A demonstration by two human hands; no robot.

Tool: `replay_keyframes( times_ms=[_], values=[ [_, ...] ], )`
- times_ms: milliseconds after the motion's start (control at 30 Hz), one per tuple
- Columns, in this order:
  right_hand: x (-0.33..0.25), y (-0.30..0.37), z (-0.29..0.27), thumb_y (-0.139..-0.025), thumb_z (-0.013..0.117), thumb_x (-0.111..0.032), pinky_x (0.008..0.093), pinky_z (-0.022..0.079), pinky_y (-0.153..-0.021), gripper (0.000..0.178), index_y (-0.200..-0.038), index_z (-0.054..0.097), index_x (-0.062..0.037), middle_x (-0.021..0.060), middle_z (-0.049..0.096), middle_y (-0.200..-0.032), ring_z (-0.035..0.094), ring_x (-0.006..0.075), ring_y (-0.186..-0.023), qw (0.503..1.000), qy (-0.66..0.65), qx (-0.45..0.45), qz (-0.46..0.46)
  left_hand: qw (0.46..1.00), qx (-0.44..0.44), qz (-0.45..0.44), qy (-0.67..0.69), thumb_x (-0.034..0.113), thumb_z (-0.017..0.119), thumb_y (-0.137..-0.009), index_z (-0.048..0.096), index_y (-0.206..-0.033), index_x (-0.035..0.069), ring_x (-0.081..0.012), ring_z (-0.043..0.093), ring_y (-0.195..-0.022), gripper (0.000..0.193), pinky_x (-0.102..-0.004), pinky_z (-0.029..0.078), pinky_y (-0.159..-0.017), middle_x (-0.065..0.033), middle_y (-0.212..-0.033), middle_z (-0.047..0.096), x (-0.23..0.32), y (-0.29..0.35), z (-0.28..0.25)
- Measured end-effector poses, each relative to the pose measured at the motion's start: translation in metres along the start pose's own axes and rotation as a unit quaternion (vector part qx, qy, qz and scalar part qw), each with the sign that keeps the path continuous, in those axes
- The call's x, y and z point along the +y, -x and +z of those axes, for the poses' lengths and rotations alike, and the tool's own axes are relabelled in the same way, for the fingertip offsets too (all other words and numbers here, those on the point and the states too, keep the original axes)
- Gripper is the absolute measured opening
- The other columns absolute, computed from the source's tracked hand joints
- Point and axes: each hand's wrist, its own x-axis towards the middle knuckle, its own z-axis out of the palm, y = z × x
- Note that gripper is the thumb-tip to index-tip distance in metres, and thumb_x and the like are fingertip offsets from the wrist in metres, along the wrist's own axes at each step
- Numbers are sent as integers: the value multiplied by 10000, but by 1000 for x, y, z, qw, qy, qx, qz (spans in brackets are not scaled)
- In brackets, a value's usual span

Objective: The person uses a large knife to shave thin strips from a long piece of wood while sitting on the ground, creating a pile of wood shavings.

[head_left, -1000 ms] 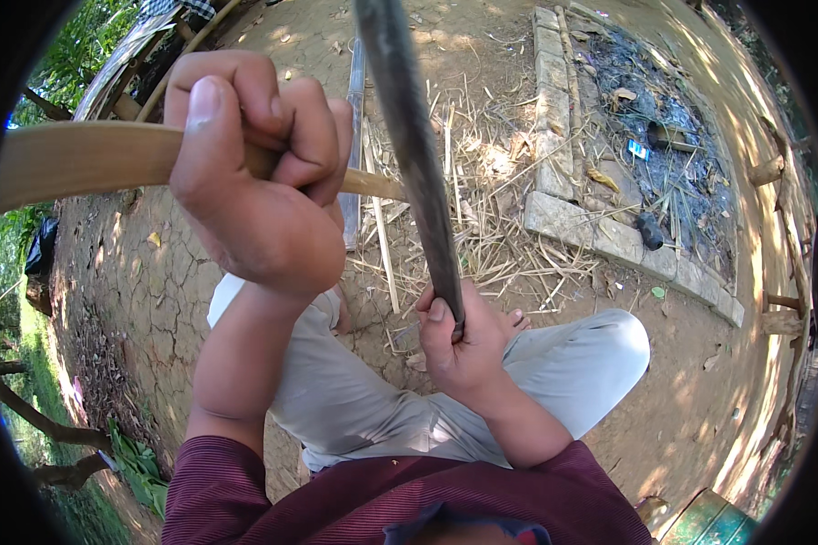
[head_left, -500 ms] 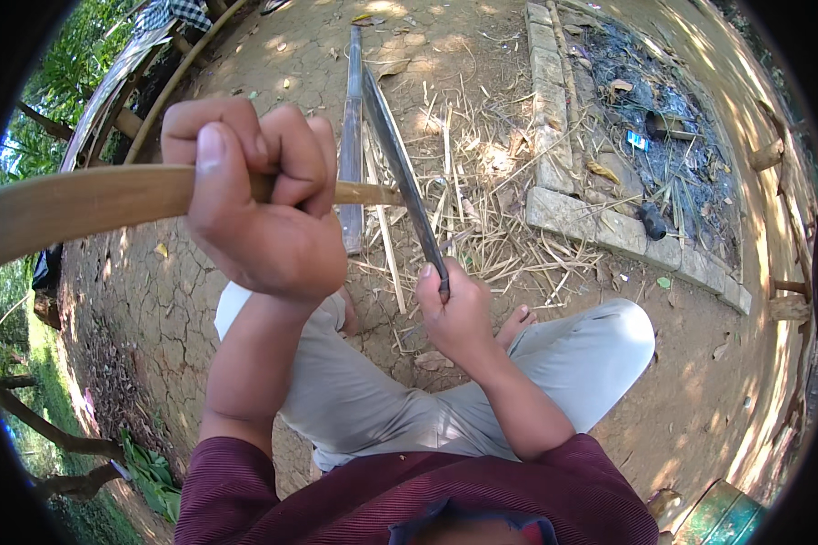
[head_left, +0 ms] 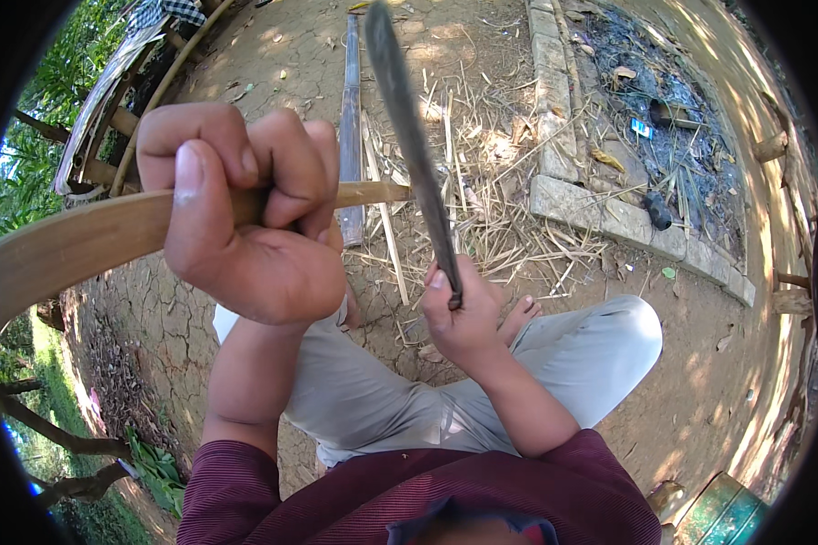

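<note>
My left hand (head_left: 245, 218) is closed around a long, flat bamboo strip (head_left: 82, 232), which sweeps off to the left and is broader there. On the other side of my fist the strip's narrower end (head_left: 373, 193) sticks out to the right. In my right hand (head_left: 463, 309) is a machete (head_left: 409, 127) with a long dark blade, its tip raised and pointing away from me. The blade passes close to the strip's end; whether they touch I cannot tell. My fingers hide most of the machete's grip.
Bamboo shavings and thin slivers (head_left: 509, 227) litter the cracked ground before my crossed legs. Behind my left hand lies a long dark plank (head_left: 351, 136). At right, a row of bricks (head_left: 600, 213) borders an ash pit (head_left: 682, 100); a bamboo bench (head_left: 118, 100) stands far left.
The machete's tip has risen toward me and its blade has come up over the strip's end. My left hand and the strip have shifted slightly left and closer.
</note>
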Motion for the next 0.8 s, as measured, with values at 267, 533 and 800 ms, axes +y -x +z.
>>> replay_keyframes(
  times_ms=[267,533,800],
  values=[
    [4,-1,13,-946,603,-178,419,444,-488,241,-832,610,35,158,560,-545,576,299,-471,998,36,2,-46,998,56,-11,-3,272,324,-1013,393,-877,100,-87,176,-406,231,-240,174,-369,6,-518,269,5,-12,-14],
    [41,-23,22,-954,605,-190,421,466,-506,236,-901,603,39,167,586,-572,617,320,-507,994,72,-48,70,999,36,-5,-11,276,313,-1005,416,-883,105,-91,187,-405,234,-236,183,-374,4,-520,274,8,-10,-31],
    [182,-26,31,-969,560,-243,408,470,-494,310,-837,629,28,153,572,-552,596,286,-467,960,196,-50,193,1000,14,-18,7,280,307,-1010,433,-878,106,-93,226,-401,252,-244,201,-379,10,-528,288,6,-11,-29]
  ],
)
